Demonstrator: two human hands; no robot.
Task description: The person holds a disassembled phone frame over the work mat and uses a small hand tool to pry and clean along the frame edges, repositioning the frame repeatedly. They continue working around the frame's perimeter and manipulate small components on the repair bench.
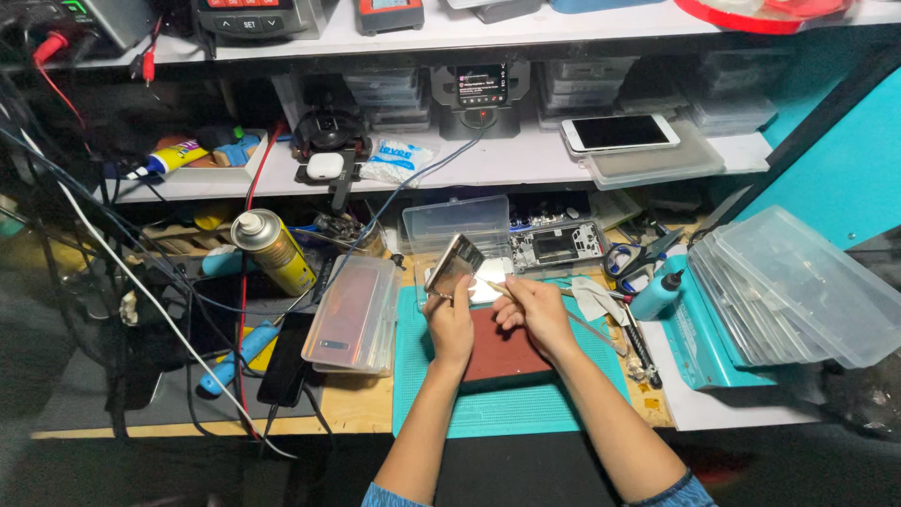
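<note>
My left hand [450,322] grips a smartphone [452,264] by its lower edge and holds it tilted up above the teal work mat [488,408]. My right hand [531,308] holds a thin metal tool [496,287] whose tip reaches toward the phone's edge. Both hands hover over a dark red pad [502,352] that lies on the mat. A small white piece [488,282] lies just behind the phone.
A clear plastic box [355,314] and a yellow spray can [272,249] stand to the left, with tangled cables around them. An opened phone frame [558,246] lies behind the mat. Stacked clear lids [798,291] sit right. A blue-capped small bottle [655,296] and a white phone [619,132] on the shelf.
</note>
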